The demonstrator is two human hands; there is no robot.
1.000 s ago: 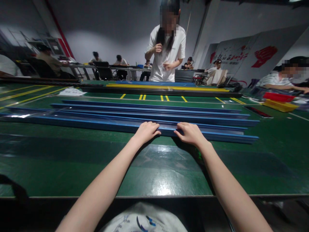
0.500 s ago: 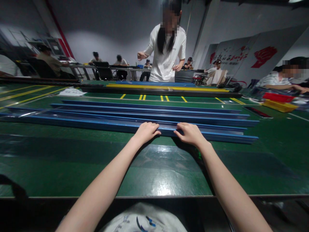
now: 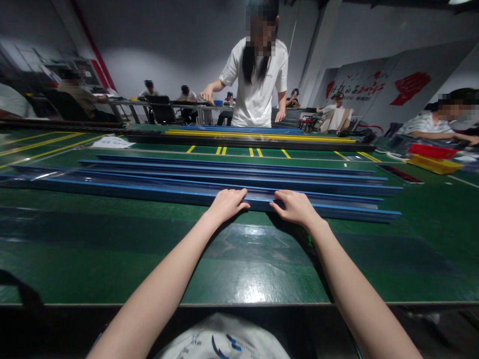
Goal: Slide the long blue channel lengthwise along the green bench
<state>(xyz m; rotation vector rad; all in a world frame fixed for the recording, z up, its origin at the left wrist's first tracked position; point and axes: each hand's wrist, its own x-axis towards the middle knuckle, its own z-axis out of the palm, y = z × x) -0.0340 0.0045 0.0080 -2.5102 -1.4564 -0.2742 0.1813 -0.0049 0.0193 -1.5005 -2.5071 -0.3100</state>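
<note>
A long blue channel strip (image 3: 149, 195) lies across the green table (image 3: 149, 284), nearest to me. My left hand (image 3: 229, 203) grips its front edge, fingers curled over the top and thumb in front. A short way to the right, my right hand (image 3: 294, 205) is closed round the same strip in a like manner. Behind it lie more blue channel strips (image 3: 239, 172), roughly parallel. A flat clear plastic strip (image 3: 254, 244) rests on the table between my forearms and reaches out to both sides.
Yellow and black long strips (image 3: 262, 137) lie at the far edge, where a person in a white shirt (image 3: 258, 85) stands. To the right are a dark phone-like slab (image 3: 400, 174), a yellow tray (image 3: 434, 164) and a red tray (image 3: 432, 150). A white sheet (image 3: 112, 142) lies far left.
The person across the table has lowered both hands, the one at image left also moving outward. My own hands and the blue strips stay practically where they were.
</note>
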